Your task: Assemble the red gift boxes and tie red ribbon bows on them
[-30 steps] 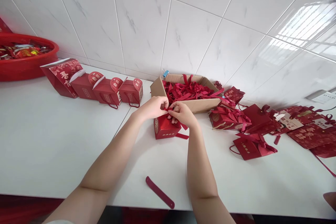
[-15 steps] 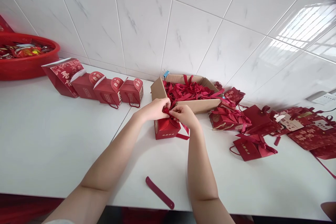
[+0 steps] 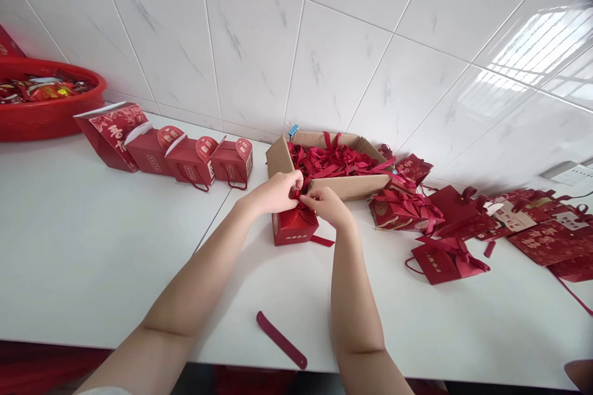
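A small red gift box (image 3: 294, 231) with gold lettering stands upright on the white table, right in front of the ribbon carton. Above its top, both hands pinch a red ribbon (image 3: 298, 195). My left hand (image 3: 281, 190) is closed on the ribbon from the left, its fingers bent. From the right, my right hand (image 3: 324, 202) grips the ribbon between thumb and forefinger. One ribbon tail (image 3: 323, 241) trails onto the table at the box's right. The fingers partly hide the ribbon where the hands meet.
Behind is a cardboard carton (image 3: 349, 187) of red ribbons. Several red boxes (image 3: 189, 163) line up at left, by a red basin (image 3: 50, 117) of wrapped sweets. Ribboned boxes (image 3: 407, 210) and bags (image 3: 546, 237) crowd the right. A dark red strap (image 3: 281, 339) lies near the front edge.
Both hands have shifted very slightly over the box, still pinching the ribbon. The ribbon loop at the box's right has dropped out of sight, leaving one tail on the table.
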A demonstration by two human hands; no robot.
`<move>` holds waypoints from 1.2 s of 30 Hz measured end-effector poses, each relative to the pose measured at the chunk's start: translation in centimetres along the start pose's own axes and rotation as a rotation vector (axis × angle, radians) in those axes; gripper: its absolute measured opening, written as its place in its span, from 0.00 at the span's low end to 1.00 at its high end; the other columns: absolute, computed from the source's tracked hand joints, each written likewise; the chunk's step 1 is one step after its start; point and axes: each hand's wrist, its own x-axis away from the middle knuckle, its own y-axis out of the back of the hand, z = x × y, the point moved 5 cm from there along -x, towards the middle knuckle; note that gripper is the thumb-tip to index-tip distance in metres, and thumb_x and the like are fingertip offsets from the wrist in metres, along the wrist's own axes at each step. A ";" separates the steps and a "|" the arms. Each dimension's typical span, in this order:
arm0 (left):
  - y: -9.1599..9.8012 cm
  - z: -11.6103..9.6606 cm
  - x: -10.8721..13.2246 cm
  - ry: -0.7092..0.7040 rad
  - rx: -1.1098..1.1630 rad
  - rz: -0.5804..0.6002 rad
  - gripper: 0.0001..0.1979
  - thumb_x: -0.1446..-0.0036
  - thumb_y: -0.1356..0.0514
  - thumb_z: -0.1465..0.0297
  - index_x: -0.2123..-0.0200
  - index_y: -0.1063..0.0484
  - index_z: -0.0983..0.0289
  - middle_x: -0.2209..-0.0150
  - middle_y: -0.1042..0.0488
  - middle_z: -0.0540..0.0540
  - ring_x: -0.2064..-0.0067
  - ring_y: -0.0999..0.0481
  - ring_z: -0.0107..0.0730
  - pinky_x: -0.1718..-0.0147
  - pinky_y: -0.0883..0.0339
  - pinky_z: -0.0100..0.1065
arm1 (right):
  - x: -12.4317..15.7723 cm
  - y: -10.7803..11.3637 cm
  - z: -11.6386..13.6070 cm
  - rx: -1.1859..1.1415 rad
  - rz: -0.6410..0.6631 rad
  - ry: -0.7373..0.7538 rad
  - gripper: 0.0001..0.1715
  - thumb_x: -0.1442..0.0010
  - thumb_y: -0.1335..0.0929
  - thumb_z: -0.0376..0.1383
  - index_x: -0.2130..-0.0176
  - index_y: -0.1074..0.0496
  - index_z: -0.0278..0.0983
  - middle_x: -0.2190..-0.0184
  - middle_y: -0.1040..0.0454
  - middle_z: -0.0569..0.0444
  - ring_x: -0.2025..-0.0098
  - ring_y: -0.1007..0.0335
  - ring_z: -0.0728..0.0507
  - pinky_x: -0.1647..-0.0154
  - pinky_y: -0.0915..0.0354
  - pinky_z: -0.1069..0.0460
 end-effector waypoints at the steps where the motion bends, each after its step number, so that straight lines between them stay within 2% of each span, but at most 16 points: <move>1: 0.1 0.0 0.0 -0.006 0.001 -0.007 0.11 0.54 0.43 0.75 0.68 0.43 0.59 0.73 0.32 0.47 0.75 0.38 0.28 0.76 0.45 0.29 | 0.1 0.0 0.1 -0.001 0.009 -0.002 0.20 0.46 0.35 0.46 0.81 0.38 0.36 0.83 0.44 0.60 0.78 0.52 0.52 0.76 0.53 0.53; 4: 0.4 0.0 0.0 -0.010 0.005 -0.029 0.11 0.54 0.44 0.74 0.68 0.43 0.59 0.72 0.31 0.48 0.74 0.37 0.28 0.75 0.45 0.29 | 0.3 -0.1 0.4 -0.014 0.047 -0.001 0.24 0.45 0.35 0.47 0.83 0.42 0.37 0.84 0.50 0.62 0.78 0.57 0.52 0.77 0.56 0.53; 7: 0.5 0.2 0.0 0.008 0.014 -0.025 0.11 0.54 0.44 0.74 0.67 0.43 0.59 0.71 0.30 0.48 0.73 0.37 0.28 0.74 0.44 0.29 | 0.5 -0.1 0.6 -0.017 0.080 0.017 0.24 0.48 0.33 0.50 0.82 0.39 0.36 0.83 0.50 0.62 0.78 0.57 0.53 0.76 0.57 0.53; 10: 0.7 0.6 0.1 0.034 0.015 -0.010 0.12 0.56 0.44 0.75 0.66 0.42 0.59 0.70 0.29 0.49 0.73 0.36 0.28 0.75 0.44 0.28 | 0.4 -0.2 0.5 -0.032 0.105 0.021 0.21 0.54 0.28 0.50 0.78 0.30 0.35 0.82 0.42 0.61 0.77 0.52 0.52 0.76 0.53 0.53; 13: 0.7 0.8 0.1 0.041 0.020 0.005 0.13 0.56 0.44 0.75 0.66 0.41 0.59 0.70 0.28 0.49 0.73 0.35 0.29 0.75 0.44 0.28 | 0.2 -0.3 0.3 -0.028 0.083 0.010 0.19 0.58 0.26 0.48 0.76 0.28 0.35 0.78 0.34 0.59 0.74 0.44 0.51 0.73 0.47 0.53; 17: 0.7 0.9 0.1 0.037 0.033 0.013 0.11 0.54 0.44 0.73 0.65 0.41 0.59 0.68 0.26 0.49 0.71 0.32 0.30 0.74 0.43 0.28 | 0.0 -0.4 0.3 -0.023 0.046 0.030 0.15 0.55 0.28 0.45 0.77 0.27 0.35 0.79 0.33 0.59 0.74 0.43 0.50 0.73 0.46 0.53; 23: 0.7 0.5 0.1 0.002 0.068 0.007 0.10 0.52 0.42 0.71 0.66 0.40 0.60 0.69 0.27 0.50 0.71 0.32 0.30 0.73 0.41 0.29 | -0.1 -0.4 -0.7 -0.162 0.142 -0.001 0.17 0.53 0.29 0.47 0.74 0.25 0.35 0.82 0.36 0.60 0.81 0.51 0.53 0.81 0.55 0.54; 26: 0.4 0.3 0.1 -0.047 0.130 0.007 0.09 0.51 0.42 0.71 0.66 0.40 0.60 0.69 0.28 0.50 0.69 0.31 0.30 0.72 0.40 0.29 | -0.1 -0.1 -1.1 -0.229 0.143 0.024 0.16 0.53 0.28 0.45 0.75 0.25 0.34 0.82 0.35 0.59 0.80 0.48 0.53 0.80 0.51 0.55; 29: -0.2 0.1 -0.2 -0.093 0.172 0.028 0.09 0.50 0.42 0.71 0.65 0.40 0.60 0.68 0.28 0.49 0.68 0.29 0.30 0.70 0.39 0.29 | 0.2 0.2 -1.5 -0.308 0.121 0.029 0.14 0.53 0.27 0.44 0.74 0.24 0.35 0.77 0.30 0.56 0.74 0.38 0.50 0.72 0.42 0.54; 32: -0.7 -0.5 -0.4 -0.115 0.191 0.042 0.08 0.49 0.43 0.72 0.65 0.40 0.60 0.68 0.27 0.49 0.67 0.29 0.30 0.69 0.38 0.30 | 0.9 0.3 -2.2 -0.351 0.031 0.031 0.16 0.54 0.26 0.47 0.73 0.22 0.36 0.64 0.24 0.50 0.63 0.30 0.44 0.63 0.36 0.52; 34: -0.8 -1.0 -0.4 -0.118 0.197 0.046 0.09 0.48 0.43 0.72 0.63 0.39 0.60 0.68 0.26 0.50 0.67 0.28 0.30 0.67 0.37 0.31 | 1.5 0.3 -2.8 -0.358 -0.054 0.054 0.19 0.54 0.26 0.49 0.71 0.21 0.36 0.54 0.25 0.47 0.52 0.30 0.40 0.56 0.35 0.50; 36: -0.7 -1.6 -0.1 -0.102 0.155 0.033 0.11 0.48 0.43 0.71 0.60 0.39 0.60 0.66 0.26 0.51 0.66 0.27 0.32 0.66 0.36 0.32 | 2.3 -0.1 -3.4 -0.391 -0.139 0.071 0.20 0.52 0.27 0.51 0.69 0.21 0.37 0.47 0.29 0.45 0.44 0.34 0.37 0.50 0.36 0.47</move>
